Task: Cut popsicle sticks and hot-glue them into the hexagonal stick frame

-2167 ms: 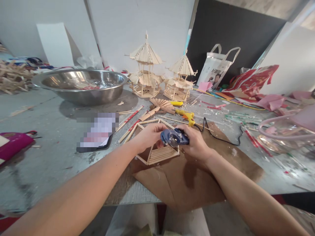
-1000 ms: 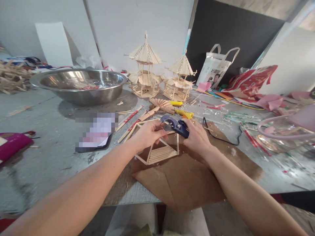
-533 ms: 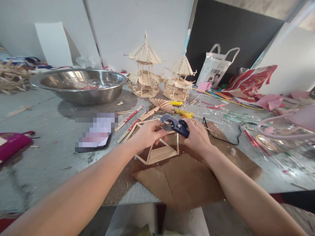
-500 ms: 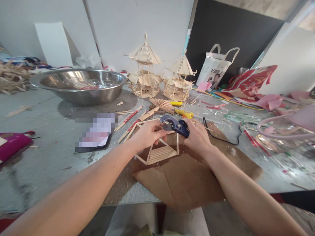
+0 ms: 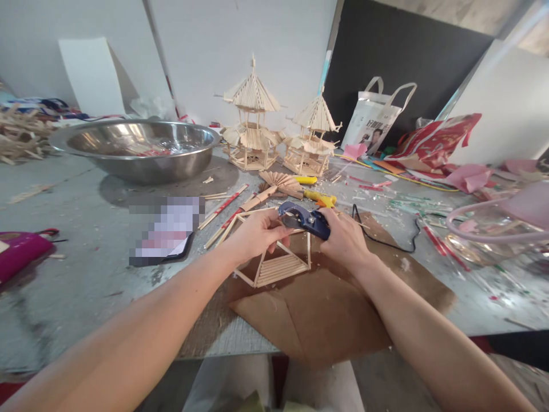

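My right hand is wrapped around the handles of a dark blue hand cutter with a curved jaw. Close against that jaw, my left hand is closed in a pinch; whatever lies between its fingertips is too small to make out. Beneath both hands a flat frame of wooden sticks rests on brown cardboard. One of its sections is filled with sticks side by side, and my left hand hides part of the frame.
Two stick pagodas stand behind, a steel basin to their left. Nearer lie a phone, a folded fan-like piece, a yellow glue gun and its black cord. Wrappers and scraps litter the right.
Both hands and the cutter hold nearly the same position. The whole view has shifted very slightly.
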Action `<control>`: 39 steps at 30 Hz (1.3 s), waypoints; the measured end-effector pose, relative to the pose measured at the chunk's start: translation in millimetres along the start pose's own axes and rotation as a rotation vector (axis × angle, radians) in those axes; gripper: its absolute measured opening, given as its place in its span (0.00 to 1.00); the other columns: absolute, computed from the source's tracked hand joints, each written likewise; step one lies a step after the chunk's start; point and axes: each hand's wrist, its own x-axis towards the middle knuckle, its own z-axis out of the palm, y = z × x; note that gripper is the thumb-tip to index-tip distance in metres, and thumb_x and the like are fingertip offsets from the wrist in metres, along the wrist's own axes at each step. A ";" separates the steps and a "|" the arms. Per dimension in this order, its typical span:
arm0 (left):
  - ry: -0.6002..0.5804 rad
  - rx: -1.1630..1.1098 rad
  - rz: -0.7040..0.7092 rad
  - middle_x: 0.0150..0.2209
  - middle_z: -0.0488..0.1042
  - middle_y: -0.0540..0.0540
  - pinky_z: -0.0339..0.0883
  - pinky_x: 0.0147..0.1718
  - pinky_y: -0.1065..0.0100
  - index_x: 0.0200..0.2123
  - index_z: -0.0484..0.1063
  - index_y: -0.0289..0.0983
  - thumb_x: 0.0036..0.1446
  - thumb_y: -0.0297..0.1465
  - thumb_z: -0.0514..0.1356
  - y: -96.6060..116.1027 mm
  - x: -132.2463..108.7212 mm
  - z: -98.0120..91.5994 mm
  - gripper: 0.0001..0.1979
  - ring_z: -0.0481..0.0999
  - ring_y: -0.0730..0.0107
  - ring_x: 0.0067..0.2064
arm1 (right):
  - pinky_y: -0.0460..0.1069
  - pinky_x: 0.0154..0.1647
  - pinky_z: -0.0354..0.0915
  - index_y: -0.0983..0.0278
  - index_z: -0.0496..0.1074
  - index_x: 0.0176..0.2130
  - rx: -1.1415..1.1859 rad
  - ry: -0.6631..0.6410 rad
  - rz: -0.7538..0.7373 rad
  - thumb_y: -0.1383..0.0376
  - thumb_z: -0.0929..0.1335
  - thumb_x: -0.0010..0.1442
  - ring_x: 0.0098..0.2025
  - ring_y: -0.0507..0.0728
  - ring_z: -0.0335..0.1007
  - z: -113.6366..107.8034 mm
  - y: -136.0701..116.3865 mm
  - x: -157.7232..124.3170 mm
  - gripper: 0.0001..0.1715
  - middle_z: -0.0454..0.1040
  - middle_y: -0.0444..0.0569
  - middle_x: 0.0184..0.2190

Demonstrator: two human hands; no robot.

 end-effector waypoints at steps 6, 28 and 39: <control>-0.012 -0.020 -0.017 0.19 0.69 0.51 0.53 0.13 0.76 0.23 0.65 0.34 0.45 0.34 0.58 -1.8 0.5 -1.7 0.09 0.61 0.81 0.14 | 0.51 0.31 0.57 0.63 0.64 0.40 0.009 -0.033 0.039 0.67 0.62 0.41 0.32 0.60 0.66 -2.3 -3.4 -0.6 0.21 0.71 0.52 0.32; -0.099 -0.134 -0.077 0.20 0.70 0.50 0.56 0.12 0.77 0.33 0.67 0.32 0.46 0.35 0.59 1.2 -0.9 -2.8 0.13 0.61 0.83 0.13 | 0.48 0.31 0.55 0.62 0.63 0.41 -0.090 -0.115 0.106 0.66 0.61 0.44 0.34 0.58 0.66 -3.3 -7.4 0.0 0.21 0.72 0.50 0.32; -0.091 -0.134 -0.080 0.20 0.70 0.51 0.57 0.13 0.78 0.31 0.66 0.32 0.46 0.33 0.58 1.9 -1.2 -3.0 0.10 0.62 0.83 0.14 | 0.49 0.30 0.56 0.61 0.62 0.44 -0.101 -0.247 0.191 0.62 0.61 0.46 0.34 0.59 0.68 -6.8 -10.5 1.3 0.23 0.72 0.50 0.34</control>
